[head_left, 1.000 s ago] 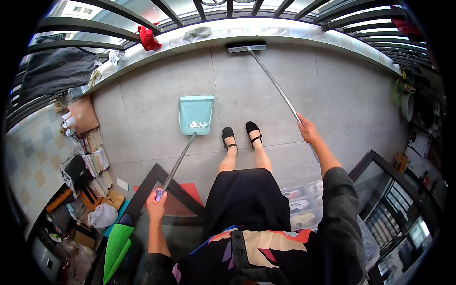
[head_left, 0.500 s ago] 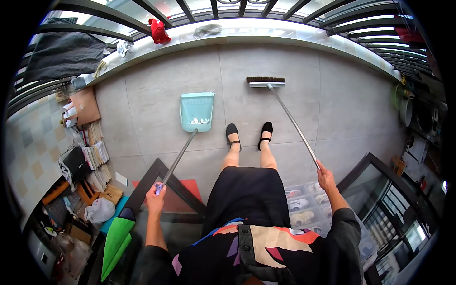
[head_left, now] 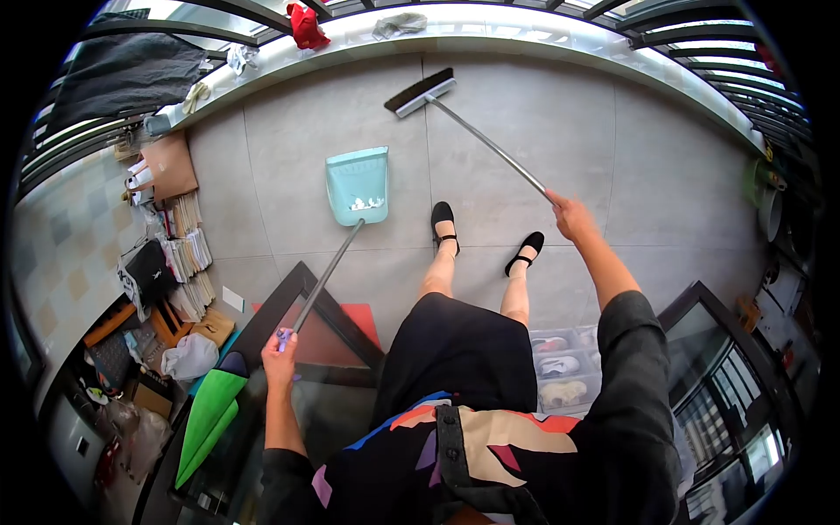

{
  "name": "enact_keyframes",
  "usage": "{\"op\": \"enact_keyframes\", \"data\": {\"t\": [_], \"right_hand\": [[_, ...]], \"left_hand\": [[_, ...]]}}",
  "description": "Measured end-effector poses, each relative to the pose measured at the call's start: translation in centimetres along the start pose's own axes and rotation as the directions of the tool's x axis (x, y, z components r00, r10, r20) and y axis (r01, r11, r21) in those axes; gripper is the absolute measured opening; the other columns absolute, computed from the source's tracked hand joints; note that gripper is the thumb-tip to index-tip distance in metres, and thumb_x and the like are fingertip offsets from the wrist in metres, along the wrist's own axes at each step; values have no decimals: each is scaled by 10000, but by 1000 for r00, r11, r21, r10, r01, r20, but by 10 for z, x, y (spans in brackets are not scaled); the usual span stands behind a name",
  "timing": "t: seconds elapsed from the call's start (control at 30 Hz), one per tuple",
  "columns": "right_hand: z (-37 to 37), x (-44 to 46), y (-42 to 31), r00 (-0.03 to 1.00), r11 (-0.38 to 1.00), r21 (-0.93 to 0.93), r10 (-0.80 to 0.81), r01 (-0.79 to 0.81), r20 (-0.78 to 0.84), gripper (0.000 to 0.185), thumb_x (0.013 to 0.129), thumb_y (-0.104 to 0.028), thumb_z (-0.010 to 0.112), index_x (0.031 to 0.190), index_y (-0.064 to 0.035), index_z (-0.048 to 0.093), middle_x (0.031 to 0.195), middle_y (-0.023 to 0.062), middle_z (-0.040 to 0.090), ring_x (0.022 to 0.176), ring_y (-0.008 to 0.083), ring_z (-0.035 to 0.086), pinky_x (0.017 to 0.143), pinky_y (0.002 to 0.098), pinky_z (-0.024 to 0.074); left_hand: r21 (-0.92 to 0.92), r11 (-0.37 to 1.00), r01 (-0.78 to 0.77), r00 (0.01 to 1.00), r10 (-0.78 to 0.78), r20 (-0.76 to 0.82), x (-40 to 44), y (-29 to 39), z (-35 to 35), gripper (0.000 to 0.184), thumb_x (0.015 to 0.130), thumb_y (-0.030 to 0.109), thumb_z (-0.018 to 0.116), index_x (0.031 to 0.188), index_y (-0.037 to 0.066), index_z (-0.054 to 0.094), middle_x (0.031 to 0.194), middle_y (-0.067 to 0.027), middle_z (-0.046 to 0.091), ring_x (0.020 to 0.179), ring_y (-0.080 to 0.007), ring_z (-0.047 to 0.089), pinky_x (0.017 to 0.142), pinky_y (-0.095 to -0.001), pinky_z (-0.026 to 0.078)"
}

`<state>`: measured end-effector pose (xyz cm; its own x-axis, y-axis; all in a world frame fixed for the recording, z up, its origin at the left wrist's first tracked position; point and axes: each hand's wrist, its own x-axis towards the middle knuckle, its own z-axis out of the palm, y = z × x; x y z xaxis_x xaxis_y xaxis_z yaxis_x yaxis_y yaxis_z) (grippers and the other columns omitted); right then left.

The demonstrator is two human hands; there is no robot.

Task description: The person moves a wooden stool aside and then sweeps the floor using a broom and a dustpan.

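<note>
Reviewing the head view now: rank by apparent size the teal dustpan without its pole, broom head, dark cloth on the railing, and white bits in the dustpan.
1. Dark cloth
2. Teal dustpan
3. Broom head
4. White bits, even together

No near ties.

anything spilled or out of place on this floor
Nothing looks freshly spilled: the white scraps sit inside the turquoise dustpan. One slight oddity: a flat white rectangle lying loose on the grey floor, apart from the stacked papers.
</note>
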<state>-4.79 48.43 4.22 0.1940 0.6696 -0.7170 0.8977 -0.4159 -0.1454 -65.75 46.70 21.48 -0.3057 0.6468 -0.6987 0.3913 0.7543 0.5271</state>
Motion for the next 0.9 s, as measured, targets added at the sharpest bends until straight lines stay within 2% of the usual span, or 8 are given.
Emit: {"op": "enact_keyframes", "data": {"t": [0.07,0.13,0.2,0.37,0.6,0.7,0.77,0.9], "right_hand": [[-12,-49,27,991,991,-90,108,-101,73,422,893,-217,425,1282,-377,394,987,154,596,928,319,568,764,435,465],[-12,-83,68,964,974,-134,205,-184,167,429,891,-221,424,1281,-396,390,983,151,603,911,325,576,757,437,468],[-20,-115,101,959,968,-155,224,-199,172,439,887,-220,426,1281,-409,385,947,157,615,872,334,589,740,442,473],[-57,-151,99,973,964,-241,159,-116,168,436,887,-233,428,1278,-419,382,883,164,624,817,341,598,710,444,477],[-41,-76,11,972,942,-287,-119,175,202,442,909,-183,365,1280,-423,363,803,125,626,753,298,616,631,416,492],[-45,-43,3,967,934,-314,-99,172,234,470,907,-172,370,1285,-451,349,834,96,633,763,266,627,636,384,503],[-47,-26,25,972,885,-432,-80,171,220,463,915,-209,380,1282,-488,332,872,58,638,777,237,634,651,367,509],[-90,-30,91,990,888,-460,59,8,130,397,921,-299,399,1248,-519,358,873,46,634,812,222,627,689,358,500]], "left_hand": [[-10,1000,-4,1000,4,-28,-5,-5,-1,82,826,148,626,875,93,591,594,105,412,463,9,318,410,-172,208],[-43,999,11,1000,-12,-28,-7,-2,3,86,829,156,623,878,92,589,578,103,406,452,8,314,401,-173,203],[-75,997,25,999,-27,-29,-11,-4,8,91,833,163,619,880,92,587,562,100,399,441,8,310,392,-173,199],[-149,989,22,994,-38,-100,-16,-18,26,115,844,185,607,912,95,583,542,79,415,400,-3,312,354,-176,200],[-250,966,68,975,-117,-188,-53,-5,44,125,861,206,586,896,87,571,554,51,435,391,-17,330,332,-184,209],[-260,964,62,968,-122,-221,-71,-3,47,135,864,214,583,903,85,568,553,44,437,384,-20,329,332,-183,214],[-256,965,57,969,-115,-217,-78,-2,52,135,863,213,585,903,86,568,552,44,437,384,-19,330,331,-182,216],[-223,974,47,971,-97,-217,-81,7,74,135,857,211,593,908,87,569,551,46,436,383,-16,334,329,-178,221]]}}
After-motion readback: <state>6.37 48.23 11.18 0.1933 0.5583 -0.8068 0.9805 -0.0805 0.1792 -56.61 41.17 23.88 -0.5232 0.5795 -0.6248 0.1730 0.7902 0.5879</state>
